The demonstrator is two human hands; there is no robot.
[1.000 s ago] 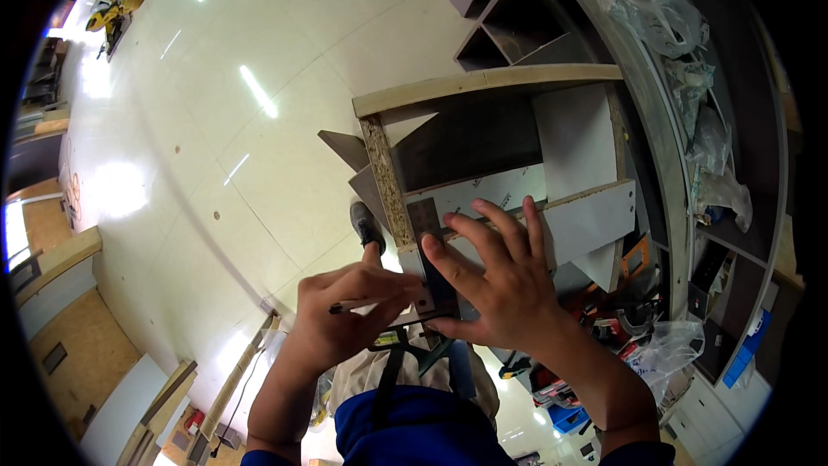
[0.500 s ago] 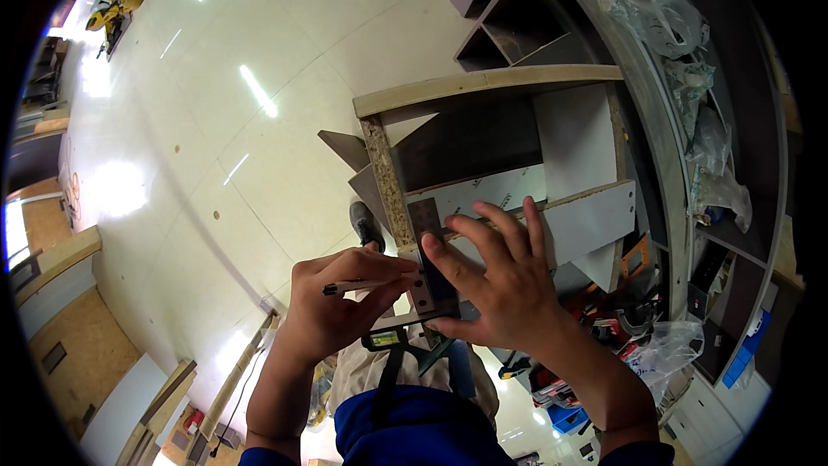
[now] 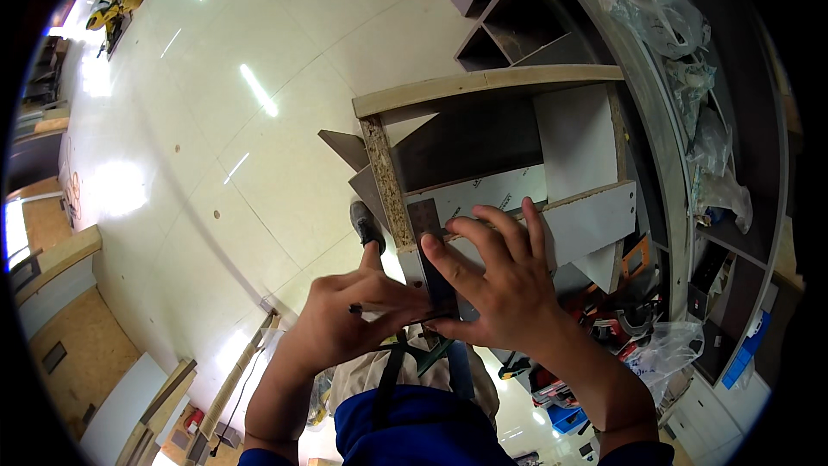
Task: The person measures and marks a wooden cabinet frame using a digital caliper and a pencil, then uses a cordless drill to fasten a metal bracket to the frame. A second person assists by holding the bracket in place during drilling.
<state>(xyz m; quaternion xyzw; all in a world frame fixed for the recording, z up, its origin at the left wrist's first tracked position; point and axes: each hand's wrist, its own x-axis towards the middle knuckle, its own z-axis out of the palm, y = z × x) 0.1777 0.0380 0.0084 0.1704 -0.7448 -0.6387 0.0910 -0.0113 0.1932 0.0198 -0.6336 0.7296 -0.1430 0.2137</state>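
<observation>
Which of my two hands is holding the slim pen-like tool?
Your left hand: the dark end of the slim pen-like tool shows in its grip. Your right hand is spread over the white rectangular board.

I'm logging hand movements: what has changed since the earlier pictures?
The left hand, holding a pen, has shifted right and toward the picture's lower edge; nothing was let go. The right hand stays spread at the dark plate.

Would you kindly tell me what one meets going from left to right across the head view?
Yellow equipment at upper left, left hand, right hand, lower clear plastic bag, blue strip.
</observation>
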